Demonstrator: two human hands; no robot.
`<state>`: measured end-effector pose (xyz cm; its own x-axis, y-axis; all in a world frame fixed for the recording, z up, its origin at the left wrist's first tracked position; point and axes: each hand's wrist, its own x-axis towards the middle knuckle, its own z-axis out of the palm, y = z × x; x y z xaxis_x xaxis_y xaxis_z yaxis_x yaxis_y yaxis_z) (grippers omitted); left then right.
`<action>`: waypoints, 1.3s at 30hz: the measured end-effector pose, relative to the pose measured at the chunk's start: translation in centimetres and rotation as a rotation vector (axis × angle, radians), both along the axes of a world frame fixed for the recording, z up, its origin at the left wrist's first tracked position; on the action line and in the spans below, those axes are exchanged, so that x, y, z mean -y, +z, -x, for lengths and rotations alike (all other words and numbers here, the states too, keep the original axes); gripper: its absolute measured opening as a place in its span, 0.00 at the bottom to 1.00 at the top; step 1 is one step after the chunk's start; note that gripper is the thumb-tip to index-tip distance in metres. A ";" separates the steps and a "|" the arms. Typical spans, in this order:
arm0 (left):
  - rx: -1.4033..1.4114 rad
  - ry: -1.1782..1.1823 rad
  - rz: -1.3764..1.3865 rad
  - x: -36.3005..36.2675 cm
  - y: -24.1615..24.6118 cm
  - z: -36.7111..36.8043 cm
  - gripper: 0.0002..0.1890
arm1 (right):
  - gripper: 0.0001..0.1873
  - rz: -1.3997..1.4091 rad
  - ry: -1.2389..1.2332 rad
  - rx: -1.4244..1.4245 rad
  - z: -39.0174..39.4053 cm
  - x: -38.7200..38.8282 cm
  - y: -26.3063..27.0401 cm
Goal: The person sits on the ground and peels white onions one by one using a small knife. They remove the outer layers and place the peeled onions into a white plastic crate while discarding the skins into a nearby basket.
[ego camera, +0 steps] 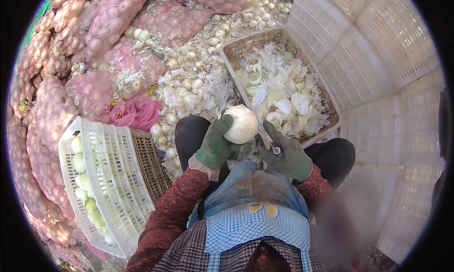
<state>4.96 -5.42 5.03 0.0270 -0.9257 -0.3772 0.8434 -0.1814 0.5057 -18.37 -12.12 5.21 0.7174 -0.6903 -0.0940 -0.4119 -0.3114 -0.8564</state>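
Observation:
My left hand, in a green work glove, holds a large white onion in front of my knees. Close on its right, my right hand, also gloved, grips a small knife whose thin blade points toward the onion. The end of the knife's handle shows between thumb and fingers. Beyond my hands lies a plastic crate with onion skins and cut pieces in it. At my left a white plastic crate holds several peeled onions.
Loose onions and dry skins cover the ground ahead. Pink mesh sacks of onions are piled at the left, near an empty pink net. Stacked white crates form a wall at the right.

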 end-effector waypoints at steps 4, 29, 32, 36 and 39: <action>0.728 0.061 0.153 -1.8 0.9 0.5 0.33 | 0.37 0.031 0.103 0.095 -1.6 -0.4 -1.6; 0.011 0.026 0.113 -8.2 -0.4 5.4 0.34 | 0.23 -1.180 -0.128 0.186 5.4 -10.3 3.0; 0.319 0.125 0.271 -8.6 0.2 8.1 0.33 | 0.24 -1.035 -0.215 0.198 6.9 -12.1 2.5; 1.037 0.093 0.193 -7.5 0.8 8.0 0.34 | 0.24 -0.729 -0.221 0.158 8.6 -13.5 2.3; -0.301 -0.011 0.093 -6.8 0.2 6.5 0.32 | 0.25 -0.698 -0.371 0.065 8.8 -13.9 2.7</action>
<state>-1.57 1.38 5.23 -0.0831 -0.9563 -0.2803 0.9559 -0.1560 0.2488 -27.14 1.81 7.93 0.4709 -0.6827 -0.5588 -0.3259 0.4539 -0.8293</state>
